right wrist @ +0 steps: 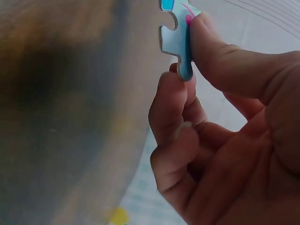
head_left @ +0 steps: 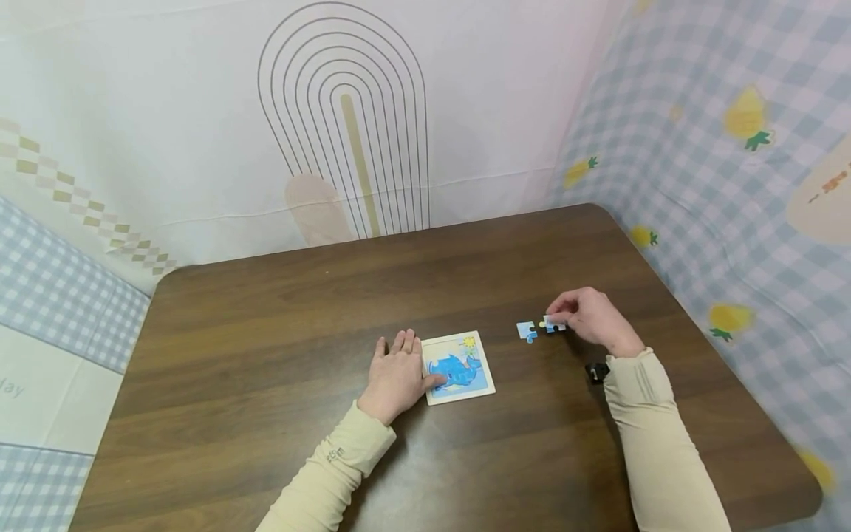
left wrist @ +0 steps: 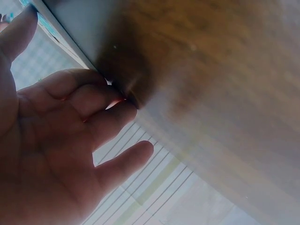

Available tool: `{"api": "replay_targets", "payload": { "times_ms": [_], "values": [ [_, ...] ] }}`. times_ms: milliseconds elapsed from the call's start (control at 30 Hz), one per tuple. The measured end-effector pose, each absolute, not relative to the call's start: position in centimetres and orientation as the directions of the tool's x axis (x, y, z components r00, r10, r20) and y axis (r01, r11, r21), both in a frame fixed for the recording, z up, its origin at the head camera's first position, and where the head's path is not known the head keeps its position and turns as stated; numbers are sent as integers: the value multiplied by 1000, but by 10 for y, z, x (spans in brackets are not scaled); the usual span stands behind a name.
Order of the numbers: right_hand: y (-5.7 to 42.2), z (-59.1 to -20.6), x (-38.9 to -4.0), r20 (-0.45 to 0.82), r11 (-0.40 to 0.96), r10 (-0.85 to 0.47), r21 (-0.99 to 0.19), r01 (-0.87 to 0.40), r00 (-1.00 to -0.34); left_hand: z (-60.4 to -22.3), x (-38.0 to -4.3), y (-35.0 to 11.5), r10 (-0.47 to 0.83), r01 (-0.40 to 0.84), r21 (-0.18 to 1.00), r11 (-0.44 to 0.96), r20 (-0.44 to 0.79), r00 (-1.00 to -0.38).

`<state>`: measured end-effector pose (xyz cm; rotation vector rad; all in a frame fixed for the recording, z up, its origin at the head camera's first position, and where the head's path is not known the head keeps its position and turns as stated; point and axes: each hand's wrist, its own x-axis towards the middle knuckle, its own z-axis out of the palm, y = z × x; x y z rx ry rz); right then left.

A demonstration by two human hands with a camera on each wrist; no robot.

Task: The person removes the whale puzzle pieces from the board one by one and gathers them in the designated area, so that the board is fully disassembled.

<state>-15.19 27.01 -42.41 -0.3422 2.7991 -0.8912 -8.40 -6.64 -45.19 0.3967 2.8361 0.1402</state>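
A square jigsaw board (head_left: pixel 463 397) with a light rim and a blue cartoon animal picture lies near the middle of the table. My left hand (head_left: pixel 397 377) rests along its left side, fingers extended and thumb over the rim onto the picture. In the left wrist view, the fingertips of this hand (left wrist: pixel 70 126) are right at the board's edge. To the right, my right hand (head_left: pixel 590 319) pinches a light-blue jigsaw piece (right wrist: pixel 176 43) between thumb and fingers. A second jigsaw piece (head_left: pixel 525 329), also light blue, lies on the table just left of it.
The brown wooden table (head_left: pixel 279 332) has rounded corners. Behind it hangs a white cloth (head_left: pixel 492 89) with an arch pattern, and a checked cloth (head_left: pixel 705 185) with yellow fruit prints hangs along the right side. A black band (head_left: pixel 597 372) shows at the right wrist.
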Motion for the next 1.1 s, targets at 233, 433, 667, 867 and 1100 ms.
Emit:
{"api": "replay_targets", "payload": {
  "times_ms": [233, 433, 667, 867, 1100],
  "values": [
    [272, -439, -154, -137, 797, -260, -590, -132, -956, -452, -84, -67, 280, 253, 133, 958, -250, -927],
    [272, -448, -155, -144, 817, -214, -568, -96, -966, -452, -84, -67, 279, 252, 133, 959, -256, -926],
    [269, -454, -157, -174, 846, -150, -532, -36, -973, -452, -84, -67, 276, 249, 131, 960, -261, -925],
    [265, -456, -158, -205, 850, -132, -526, -4, -970, -453, -84, -67, 277, 251, 132, 959, -254, -927],
    [261, -453, -156, -230, 874, -99, -485, 26, -968, -453, -84, -67, 278, 252, 132, 959, -251, -927]
  ]
}}
